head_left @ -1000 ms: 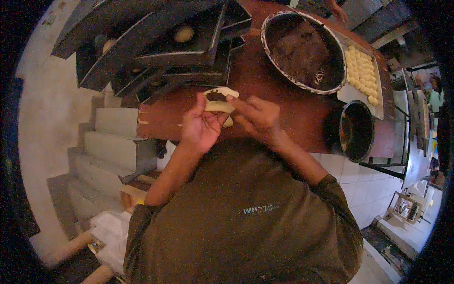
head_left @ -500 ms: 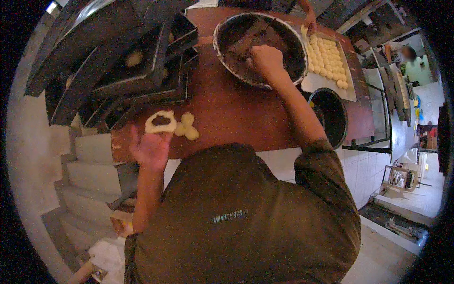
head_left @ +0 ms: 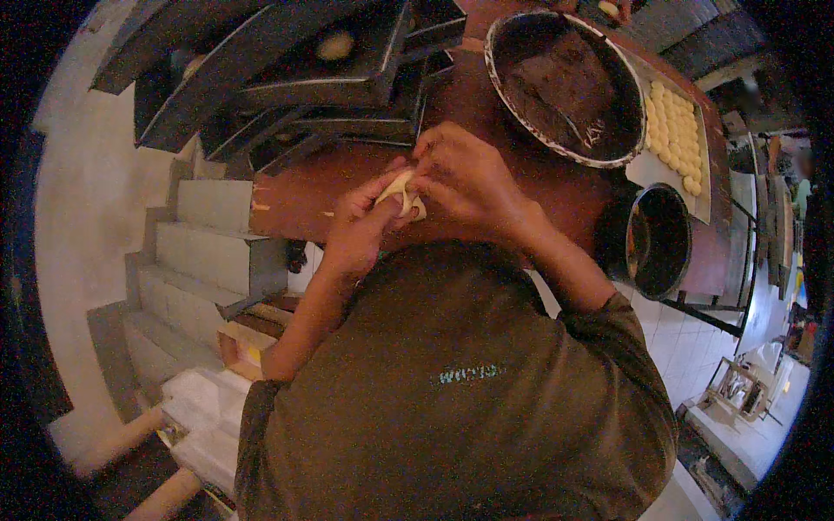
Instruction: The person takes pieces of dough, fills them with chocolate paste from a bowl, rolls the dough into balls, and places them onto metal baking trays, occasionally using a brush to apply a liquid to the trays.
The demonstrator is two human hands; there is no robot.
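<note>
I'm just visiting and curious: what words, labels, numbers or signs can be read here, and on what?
Brown shirt: small pale lettering, too blurred to read.
Bowl, black tray, dough: no lettering I can make out.
Nothing else is readable.

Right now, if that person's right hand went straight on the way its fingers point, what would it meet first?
Most likely the pale piece of dough in the left hand, right by the right hand's fingertips. Depth is unclear, so they may already be touching.
</note>
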